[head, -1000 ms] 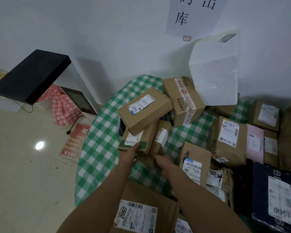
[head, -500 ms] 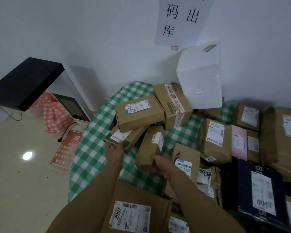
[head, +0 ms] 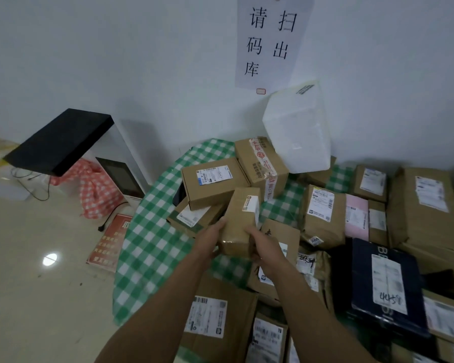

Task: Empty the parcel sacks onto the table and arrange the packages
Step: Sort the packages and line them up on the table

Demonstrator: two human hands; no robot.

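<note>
A narrow brown carton (head: 240,218) with a white label stands tilted on end over the green-checked table (head: 147,231). My left hand (head: 211,238) grips its lower left side and my right hand (head: 264,243) grips its lower right side. Behind it a flat labelled box (head: 212,179) lies on top of another labelled box (head: 194,216). A taped brown box (head: 261,163) and a white foam box (head: 298,132) stand against the wall. Many more brown parcels cover the table's right half.
A dark blue parcel (head: 383,281) and a pink parcel (head: 355,218) lie at the right. A large labelled carton (head: 215,318) sits under my forearms. Left of the table are a black-topped white stand (head: 60,140), a red-checked sack (head: 97,189) and a red sign (head: 108,242) on the floor.
My right hand has lifted the narrow carton more upright. My left hand left the lower labelled box and took hold of the carton's left side. The view tilted upward.
</note>
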